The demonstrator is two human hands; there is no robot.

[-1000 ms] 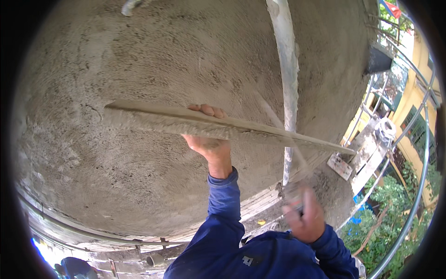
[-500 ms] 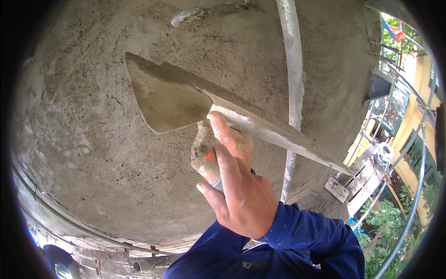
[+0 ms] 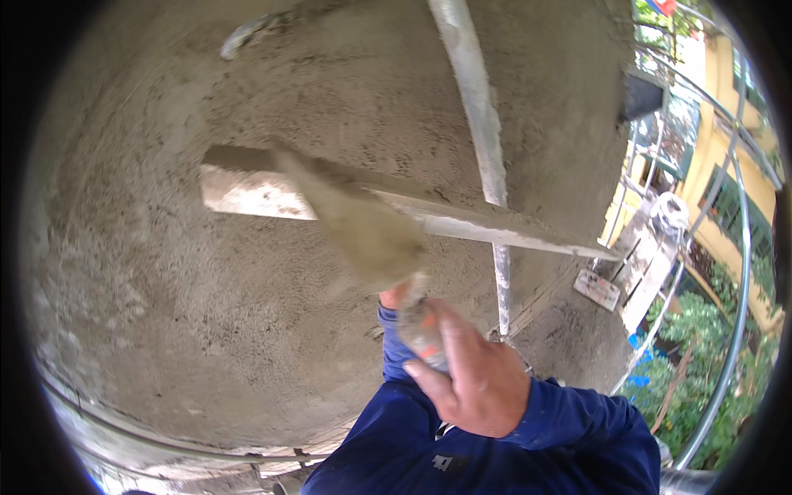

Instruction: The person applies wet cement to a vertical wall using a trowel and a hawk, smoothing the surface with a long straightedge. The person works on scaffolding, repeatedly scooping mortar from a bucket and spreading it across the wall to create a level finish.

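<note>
Your right hand (image 3: 483, 381) grips the trowel (image 3: 367, 235) left of the pole (image 3: 473, 103), blade overlapping the straightedge (image 3: 252, 193), but can't tell what your mostly hidden left hand (image 3: 393, 296) grips, and imo a loose hold could gouge the render (image 3: 157, 276).

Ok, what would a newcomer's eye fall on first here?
First, the blurred trowel near the centre, gripped by the right hand. Behind it, a long bar slants slightly down to the right across the rough grey wall. A pale pole passes behind the bar, right of centre.
</note>
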